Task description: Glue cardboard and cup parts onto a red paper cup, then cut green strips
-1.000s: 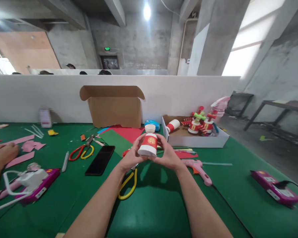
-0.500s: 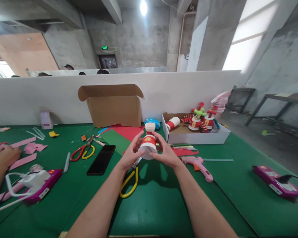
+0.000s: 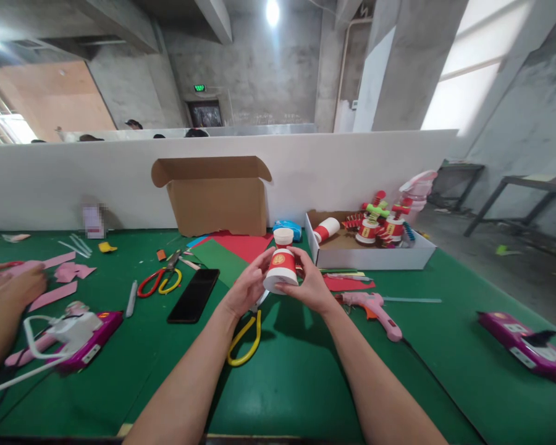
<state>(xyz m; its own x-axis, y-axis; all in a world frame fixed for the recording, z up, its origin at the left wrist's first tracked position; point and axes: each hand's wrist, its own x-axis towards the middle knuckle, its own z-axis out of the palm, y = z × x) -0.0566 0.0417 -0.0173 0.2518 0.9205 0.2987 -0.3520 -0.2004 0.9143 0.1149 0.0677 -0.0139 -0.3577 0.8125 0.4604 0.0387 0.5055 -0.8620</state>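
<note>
Presently, both hands are holding one red and white cup above the worktop, in front of the person. The left hand is curved around its left side, and the right hand supports its right side, with the thumb at the lower edge. The cup is tilted, its white base toward the person. Behind it a second cup shows a white rim; I cannot tell if the two are touching.

In my judgement, the wall, which looks like paper, could be dented if the fingers press too strongly, and a loose hold could let the cup slip. The yellow-handled scissors lie just below the left hand, so a low movement may knock them. The pink glue gun has its nozzle near the right wrist; if it is hot, which I cannot see, careless contact could burn.
</note>
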